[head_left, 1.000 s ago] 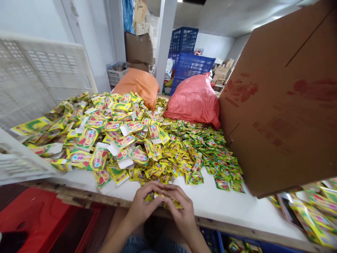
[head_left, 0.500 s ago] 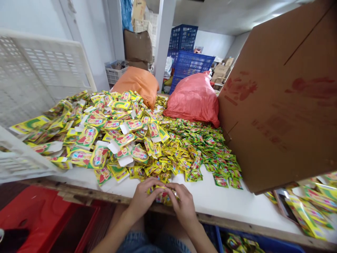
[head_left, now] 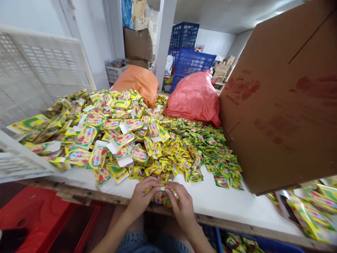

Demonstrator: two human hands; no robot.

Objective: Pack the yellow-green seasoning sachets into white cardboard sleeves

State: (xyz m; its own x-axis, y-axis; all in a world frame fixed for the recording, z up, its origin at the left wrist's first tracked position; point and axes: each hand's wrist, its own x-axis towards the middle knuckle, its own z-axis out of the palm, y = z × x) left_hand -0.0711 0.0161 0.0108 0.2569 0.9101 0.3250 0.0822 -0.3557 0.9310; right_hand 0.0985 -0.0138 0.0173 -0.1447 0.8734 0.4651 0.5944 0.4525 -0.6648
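At the table's front edge, my left hand [head_left: 144, 195] and my right hand [head_left: 181, 199] pinch a small yellow box [head_left: 160, 198] between thumbs and fingers. Its printed side faces me, and a pale strip shows at its top; the fingers cover both ends. Just beyond my hands are yellow candy sachets [head_left: 158, 165], with green sachets [head_left: 210, 140] spread behind them to the right. A heap of flat yellow printed boxes [head_left: 113, 123], several with white flaps raised, lies to the left.
A white plastic crate [head_left: 50, 66] lies tipped at the left, and a large cardboard box [head_left: 284, 105] leans at the right. Orange [head_left: 137, 82] and red sacks [head_left: 193, 96] sit at the back. A phone [head_left: 285, 207] lies front right. Below are a red stool [head_left: 34, 211] and a blue bin [head_left: 218, 239].
My fingers have shifted slightly on the small box; more of its printed front and a pale strip along its top now show. The camera view has moved a little.
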